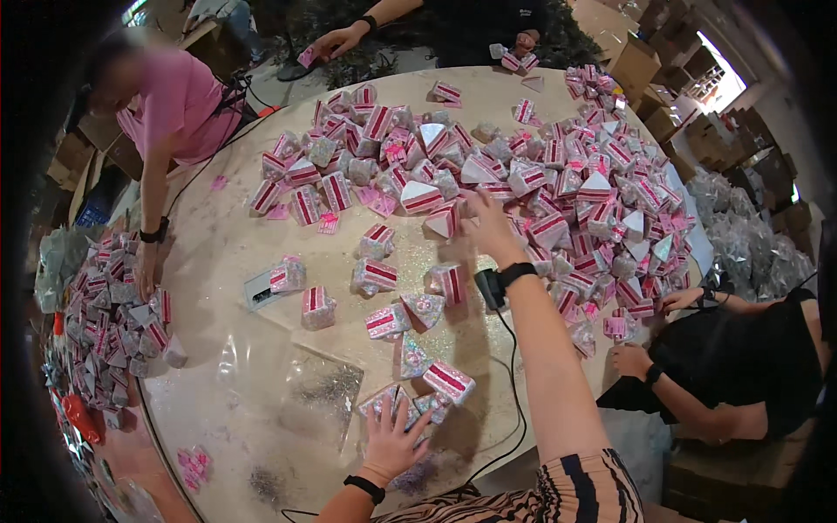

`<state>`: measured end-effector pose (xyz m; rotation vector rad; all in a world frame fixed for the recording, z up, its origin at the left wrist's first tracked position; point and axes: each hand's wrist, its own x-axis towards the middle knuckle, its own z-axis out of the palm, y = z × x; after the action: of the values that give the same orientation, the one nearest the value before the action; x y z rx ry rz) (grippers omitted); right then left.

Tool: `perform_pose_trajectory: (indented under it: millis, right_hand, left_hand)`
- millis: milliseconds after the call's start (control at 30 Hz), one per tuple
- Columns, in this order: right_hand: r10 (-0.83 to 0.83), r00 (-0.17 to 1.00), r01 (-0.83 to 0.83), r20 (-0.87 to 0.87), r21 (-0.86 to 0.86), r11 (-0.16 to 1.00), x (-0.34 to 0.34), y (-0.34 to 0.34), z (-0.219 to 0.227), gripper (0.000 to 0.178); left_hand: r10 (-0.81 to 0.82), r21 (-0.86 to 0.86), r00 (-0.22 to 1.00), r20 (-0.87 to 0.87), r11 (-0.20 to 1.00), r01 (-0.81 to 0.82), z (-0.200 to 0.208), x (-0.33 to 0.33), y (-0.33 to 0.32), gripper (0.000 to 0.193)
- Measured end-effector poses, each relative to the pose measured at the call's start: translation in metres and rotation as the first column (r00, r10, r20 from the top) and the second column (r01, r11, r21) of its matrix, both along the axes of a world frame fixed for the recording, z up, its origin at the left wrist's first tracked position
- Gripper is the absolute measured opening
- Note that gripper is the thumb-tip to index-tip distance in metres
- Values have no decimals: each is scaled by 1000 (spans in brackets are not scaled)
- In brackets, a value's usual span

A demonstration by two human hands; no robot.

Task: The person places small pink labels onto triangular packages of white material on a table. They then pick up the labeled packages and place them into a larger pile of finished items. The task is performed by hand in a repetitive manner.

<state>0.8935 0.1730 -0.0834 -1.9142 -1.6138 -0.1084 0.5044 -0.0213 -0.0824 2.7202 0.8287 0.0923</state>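
My left hand (pixel 394 444) rests with spread fingers on a glittery cake-slice ornament (pixel 377 403) close to me. Against those fingertips lie another silvery slice and a cake-slice ornament with a pink-red stripe (pixel 449 382). My right hand (pixel 490 228) reaches far forward to the edge of a big heap of cake slices (pixel 558 200). Its fingers are apart and come up against the right side of one slice (pixel 442 220); whether they grip it is hard to see. Several loose slices, among them a striped one (pixel 375 275), lie between my hands.
A black device with a cable (pixel 490 289) lies beside my right forearm. Left of centre is a small flat tray (pixel 260 289). A co-worker in pink (pixel 179 100) reaches to a second heap (pixel 113 322); other people's hands (pixel 632 362) work at the right and far edges.
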Motion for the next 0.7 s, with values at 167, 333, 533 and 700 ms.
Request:
perform_pose_trajectory:
  millis: [167,333,533,700]
  right_hand:
    - [299,919,-247,255,-216,945,-62,7,-6,22]
    - [392,847,-278,358,-331,902,-87,-9,-19,14]
    - [369,894,-288,253,-307,907,-88,-8,-8,23]
    - [48,970,-28,-237,85,996,-43,-2,-21,25]
  left_hand:
    - [-6,-21,999,-34,1000,5,4,-1,2,61]
    - [-4,-25,1000,-15,1000,4,3,1,1,59]
    - [12,-60,1000,-9,998,-13,4,0,0,58]
    - [-17,-57,1000,-25,998,16,-1,0,1,63]
